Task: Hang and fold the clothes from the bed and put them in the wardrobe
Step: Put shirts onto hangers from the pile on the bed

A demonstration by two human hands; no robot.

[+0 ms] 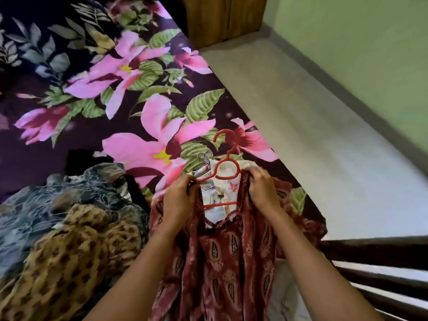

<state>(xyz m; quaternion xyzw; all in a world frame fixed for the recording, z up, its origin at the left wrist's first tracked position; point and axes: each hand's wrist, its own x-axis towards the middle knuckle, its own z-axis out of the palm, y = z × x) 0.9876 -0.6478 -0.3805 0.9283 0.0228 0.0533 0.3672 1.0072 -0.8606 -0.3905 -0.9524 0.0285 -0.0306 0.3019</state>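
Note:
A red patterned dress [229, 258] lies on the near edge of the bed [97, 72], with a red plastic hanger [225, 163] inside its neckline and the hook pointing away from me. My left hand [179, 199] grips the dress's left shoulder over the hanger arm. My right hand [262, 187] grips the right shoulder. Under the neckline lies a white printed garment [218, 195] on a purple hanger [205, 158]. A heap of clothes lies to the left: a leopard-print piece [69, 251] and a grey leafy-print piece [34, 205].
The bed carries a dark purple sheet with big pink flowers. A wooden wardrobe [222, 17] stands at the far end of the bed. Grey floor [312, 126] runs along the bed's right side up to a green wall [370, 42]. Dark wooden bars [375, 274] are at the lower right.

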